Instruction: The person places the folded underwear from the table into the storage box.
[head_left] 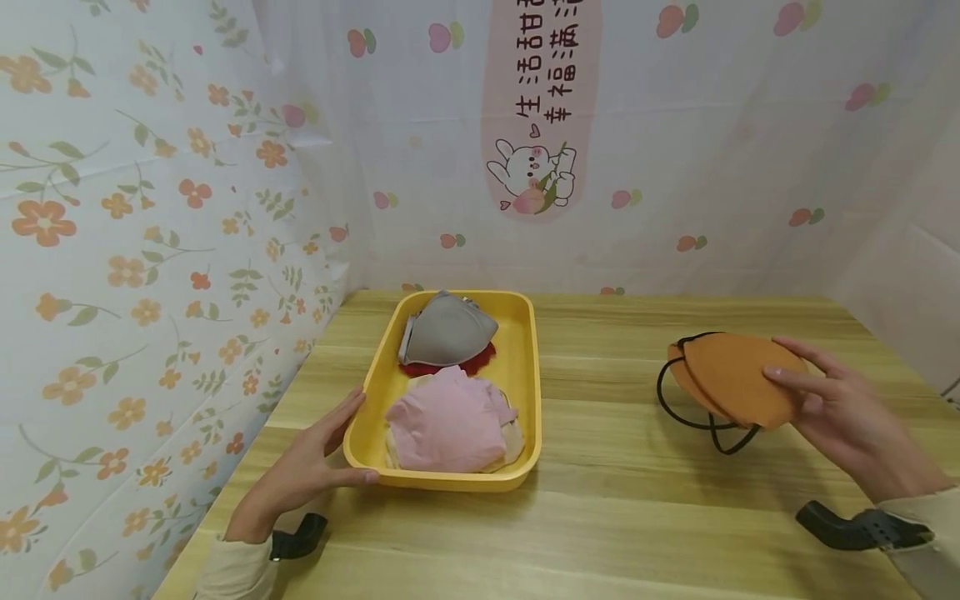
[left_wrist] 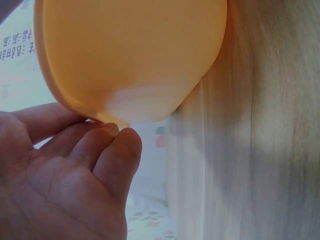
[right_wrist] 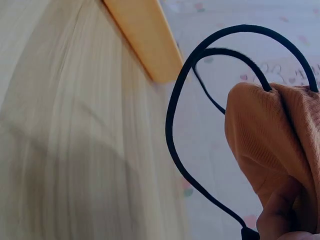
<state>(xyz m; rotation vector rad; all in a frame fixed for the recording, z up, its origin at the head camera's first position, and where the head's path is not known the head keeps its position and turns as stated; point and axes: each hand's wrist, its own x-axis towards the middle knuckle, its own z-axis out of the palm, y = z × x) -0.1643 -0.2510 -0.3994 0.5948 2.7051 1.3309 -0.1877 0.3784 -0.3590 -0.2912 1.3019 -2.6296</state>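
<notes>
My right hand (head_left: pixel 847 408) pinches a folded orange bra (head_left: pixel 738 375) with thin black straps (head_left: pixel 663 400), held above the right side of the table. In the right wrist view the straps (right_wrist: pixel 170 125) loop out from the ribbed orange cloth (right_wrist: pixel 265 130), and most of the hand is out of frame. At the near left corner of a yellow tray (head_left: pixel 521 333), my left hand (head_left: pixel 315 462) holds the rim, thumb on the front wall and fingers along the left side. The left wrist view has its fingertips against the tray's outer edge (left_wrist: pixel 50 85).
A grey bra (head_left: pixel 448 329) lies over a dark red piece (head_left: pixel 480 360) at the tray's far end. Nearer sits a pink cloth (head_left: pixel 450 421) on cream fabric (head_left: pixel 514 442). Printed curtains (head_left: pixel 420 125) stand behind and left of the wooden table (head_left: pixel 600 517).
</notes>
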